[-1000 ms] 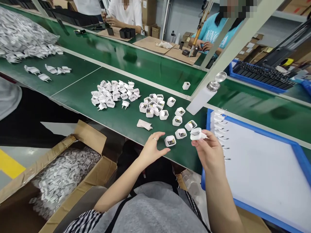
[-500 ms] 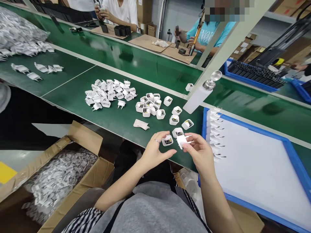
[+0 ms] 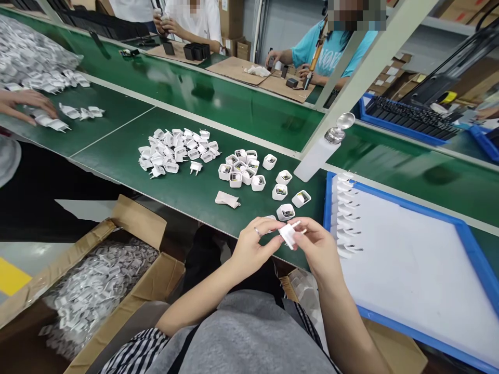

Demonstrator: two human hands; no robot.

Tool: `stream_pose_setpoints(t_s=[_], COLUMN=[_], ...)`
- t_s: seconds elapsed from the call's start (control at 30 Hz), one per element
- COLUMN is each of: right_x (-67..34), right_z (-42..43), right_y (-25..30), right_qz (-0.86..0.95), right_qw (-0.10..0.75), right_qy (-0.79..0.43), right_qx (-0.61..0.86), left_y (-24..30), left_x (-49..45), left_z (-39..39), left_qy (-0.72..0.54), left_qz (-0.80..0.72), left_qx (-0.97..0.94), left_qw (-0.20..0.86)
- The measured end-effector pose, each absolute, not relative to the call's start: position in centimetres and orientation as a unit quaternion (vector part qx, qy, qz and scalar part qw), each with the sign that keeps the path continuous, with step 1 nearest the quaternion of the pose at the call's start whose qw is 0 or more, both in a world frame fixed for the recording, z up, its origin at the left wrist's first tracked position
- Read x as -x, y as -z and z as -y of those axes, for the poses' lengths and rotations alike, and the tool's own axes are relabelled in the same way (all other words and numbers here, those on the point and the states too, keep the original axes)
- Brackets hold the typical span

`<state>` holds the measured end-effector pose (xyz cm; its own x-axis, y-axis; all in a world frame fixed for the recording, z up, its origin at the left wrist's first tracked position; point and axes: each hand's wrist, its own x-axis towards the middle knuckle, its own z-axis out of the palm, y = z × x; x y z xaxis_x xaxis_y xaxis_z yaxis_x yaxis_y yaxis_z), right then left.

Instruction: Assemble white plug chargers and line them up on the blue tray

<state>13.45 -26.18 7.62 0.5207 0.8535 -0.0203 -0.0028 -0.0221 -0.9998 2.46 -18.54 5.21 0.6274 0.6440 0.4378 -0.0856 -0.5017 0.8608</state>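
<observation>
My right hand [image 3: 317, 249] pinches a white two-pin plug piece [image 3: 287, 236] by its pin side, above the table's front edge. From the other side my left hand [image 3: 255, 244] has its thumb and forefinger closed on the edge of the same piece. Partly hidden behind the left fingers is a white charger housing [image 3: 268, 217]. Just beyond the hands stands another open housing [image 3: 286, 212] with electronic parts inside. Several similar housings [image 3: 258, 182] are grouped farther back. A heap of white plug pieces [image 3: 171, 150] lies to their left.
A blue-rimmed tray [image 3: 462, 228] at right carries a row of plug pieces [image 3: 346, 218]. Behind it stands a white pump bottle [image 3: 317, 158]. A crumpled pale strip [image 3: 227, 199] lies ahead. Below left is a carton [image 3: 142, 221] of bagged parts. A co-worker's hand [image 3: 33, 104] reaches in at left.
My left thumb and forefinger have closed in on the plug piece, which has tilted and come slightly nearer me. A co-worker's hand has appeared over the pieces at far left.
</observation>
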Motion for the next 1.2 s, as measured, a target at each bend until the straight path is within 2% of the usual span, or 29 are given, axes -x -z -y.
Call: stream_pose_setpoints(t_s=[0.1,0.2,0.3,0.37,0.47,0.57,0.67,0.77,0.9,1.2], right_x=[-13.3,-13.1,-12.9,-13.2,-14.5,-16.3,-17.2,-16.9,-16.0,-16.1], right_z=[26.1,26.1,26.2,26.1,25.9,25.3,24.4,23.4,22.5,22.0], right_y=[-8.0,-7.8,-7.6,-7.6,-7.8,-7.8,-7.5,-6.9,-6.2,-6.5], right_qz=[0.335,0.323,0.319,0.323,0.333,0.379,0.491,0.595,0.649,0.66], right_qw=[0.579,0.597,0.615,0.596,0.55,0.501,0.404,0.298,0.196,0.149], right_qy=[-0.345,-0.338,-0.372,-0.403,-0.398,-0.307,-0.226,-0.188,-0.168,-0.19], right_qx=[0.659,0.652,0.618,0.614,0.655,0.715,0.738,0.723,0.715,0.711], left_y=[-5.1,-5.0,-5.0,-4.9,-4.3,-3.0,-1.5,-0.7,-0.7,-0.2], left_x=[-2.5,-2.5,-2.5,-2.4,-2.3,-2.4,-2.9,-3.5,-3.8,-3.7], left_z=[18.6,18.7,18.8,18.7,17.9,16.6,15.7,15.9,16.3,16.2], left_qy=[-0.41,-0.41,-0.411,-0.414,-0.377,-0.283,-0.218,-0.216,-0.23,-0.259], left_qz=[-0.172,-0.183,-0.201,-0.209,-0.226,-0.299,-0.335,-0.327,-0.333,-0.325], left_qx=[-0.777,-0.776,-0.769,-0.764,-0.774,-0.79,-0.808,-0.82,-0.814,-0.81], left_qw=[0.447,0.442,0.446,0.448,0.456,0.455,0.434,0.418,0.417,0.414])
